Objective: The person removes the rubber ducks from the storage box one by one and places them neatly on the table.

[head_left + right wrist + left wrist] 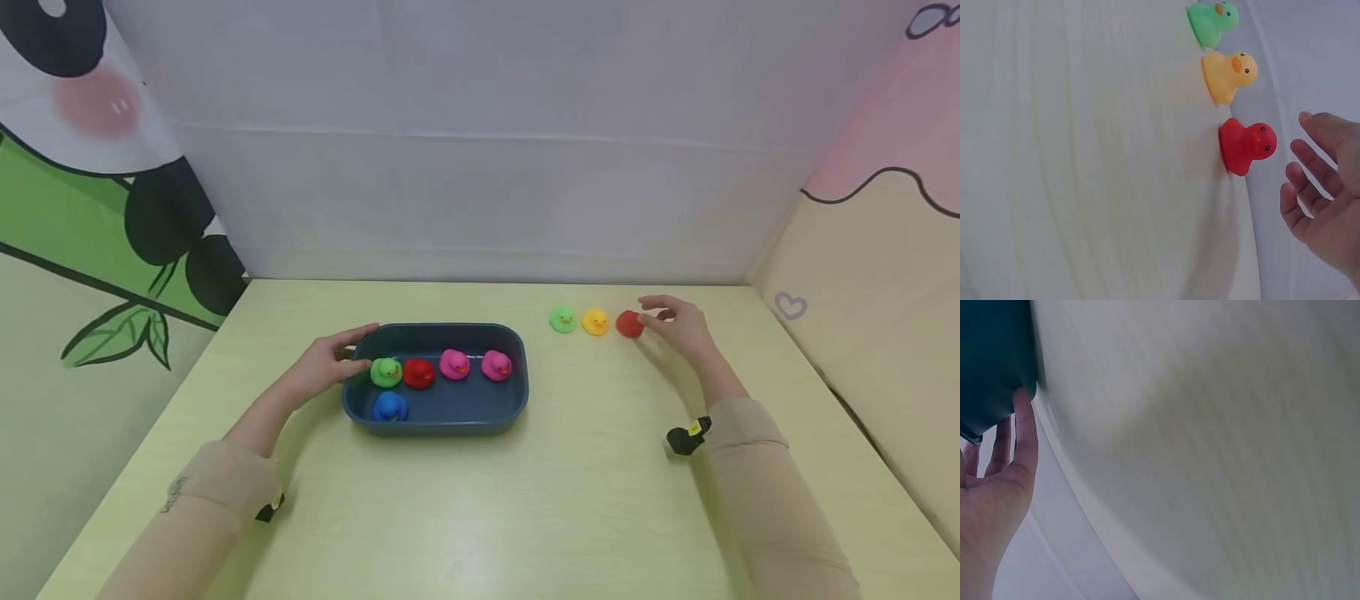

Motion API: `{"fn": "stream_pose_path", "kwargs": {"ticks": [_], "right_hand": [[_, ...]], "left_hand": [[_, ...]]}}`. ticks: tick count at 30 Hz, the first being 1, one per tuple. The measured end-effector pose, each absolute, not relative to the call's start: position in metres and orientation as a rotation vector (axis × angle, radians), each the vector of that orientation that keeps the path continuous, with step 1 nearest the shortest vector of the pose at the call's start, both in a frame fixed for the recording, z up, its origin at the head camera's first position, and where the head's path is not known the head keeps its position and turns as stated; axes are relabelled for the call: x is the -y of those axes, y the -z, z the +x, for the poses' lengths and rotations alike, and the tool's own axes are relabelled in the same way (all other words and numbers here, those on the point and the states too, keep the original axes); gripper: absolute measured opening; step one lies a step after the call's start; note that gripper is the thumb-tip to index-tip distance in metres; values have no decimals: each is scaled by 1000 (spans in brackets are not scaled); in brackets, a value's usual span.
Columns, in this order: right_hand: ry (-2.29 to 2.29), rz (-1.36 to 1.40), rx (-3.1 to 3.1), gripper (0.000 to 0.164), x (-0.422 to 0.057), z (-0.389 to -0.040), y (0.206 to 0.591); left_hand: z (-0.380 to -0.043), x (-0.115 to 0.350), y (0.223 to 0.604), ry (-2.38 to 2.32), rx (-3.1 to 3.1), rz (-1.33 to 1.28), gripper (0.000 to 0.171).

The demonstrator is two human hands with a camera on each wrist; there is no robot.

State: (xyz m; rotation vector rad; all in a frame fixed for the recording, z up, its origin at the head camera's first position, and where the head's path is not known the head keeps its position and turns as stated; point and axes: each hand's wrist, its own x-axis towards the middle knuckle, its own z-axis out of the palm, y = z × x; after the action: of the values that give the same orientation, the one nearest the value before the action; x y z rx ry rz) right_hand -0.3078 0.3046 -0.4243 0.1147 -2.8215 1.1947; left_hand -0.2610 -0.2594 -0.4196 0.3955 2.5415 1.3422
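Observation:
My left hand (330,358) is at the left end of a dark blue tray (450,429), fingers and thumb extended against its end. The left wrist view shows that hand (997,494) below the tray wall (997,356), one fingertip touching it. Inside the tray are a green duck (386,372), a red duck (418,373), two pink ducks (454,364) and a blue duck (390,407). My right hand (675,325) hovers beside another red duck (629,324). In the right wrist view its loosely bent fingers (1310,159) are apart from that duck (1244,147).
Left of the red duck, a yellow duck (596,322) and a green duck (563,319) stand in a row on the pale wooden table (465,517). A white cloth backdrop (487,192) rises behind the table's far edge. Printed panels flank both sides.

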Motion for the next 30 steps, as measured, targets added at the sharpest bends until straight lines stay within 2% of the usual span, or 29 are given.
{"fn": "stream_pose_path", "kwargs": {"ticks": [14,23,30], "right_hand": [[-1198,216,2774,42,-284,-295,388],[-1190,289,2766,39,-258,-281,358],[-1246,385,2713,37,-237,-270,349]], "left_hand": [[-260,259,418,-1338,-2542,394,62],[-259,258,417,-1337,-2544,386,62],[-260,259,417,-1330,-2539,373,63]]}}
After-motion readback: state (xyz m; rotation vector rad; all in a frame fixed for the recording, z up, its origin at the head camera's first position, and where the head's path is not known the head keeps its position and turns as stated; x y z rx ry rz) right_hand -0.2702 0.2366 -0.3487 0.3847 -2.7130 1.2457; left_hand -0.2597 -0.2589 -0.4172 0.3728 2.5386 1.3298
